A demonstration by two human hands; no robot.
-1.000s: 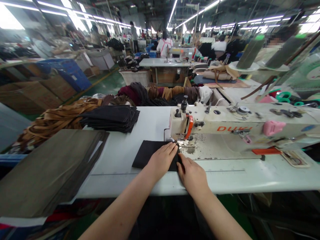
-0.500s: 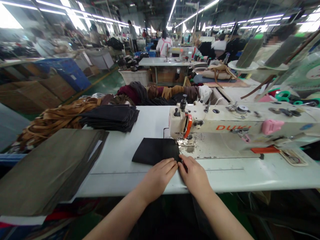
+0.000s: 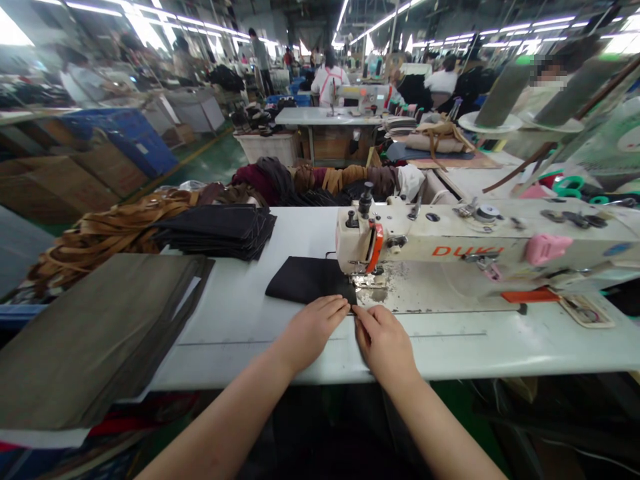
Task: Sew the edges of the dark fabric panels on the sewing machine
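Note:
A flat black fabric piece (image 3: 307, 280) lies on the white table, its right edge under the presser foot of the sewing machine (image 3: 370, 240). My left hand (image 3: 315, 330) rests on its near right corner, fingers stretched out together and pressing flat. Just right of that, my right hand (image 3: 383, 337) has thumb and forefinger closed at the near end of the same edge. The fingertips of both hands almost meet in front of the needle area. What lies beneath the right fingers is partly hidden.
At the left lies a stack of olive-grey sheets (image 3: 95, 333), with a pile of black pieces (image 3: 215, 230) behind it. Brown straps (image 3: 100, 247) heap up at the far left. Thread cones (image 3: 505, 93) stand at the upper right. Co-workers sit further back.
The black piece has slid away from me under the presser foot, and both hands have moved forward with it. The view has shifted slightly.

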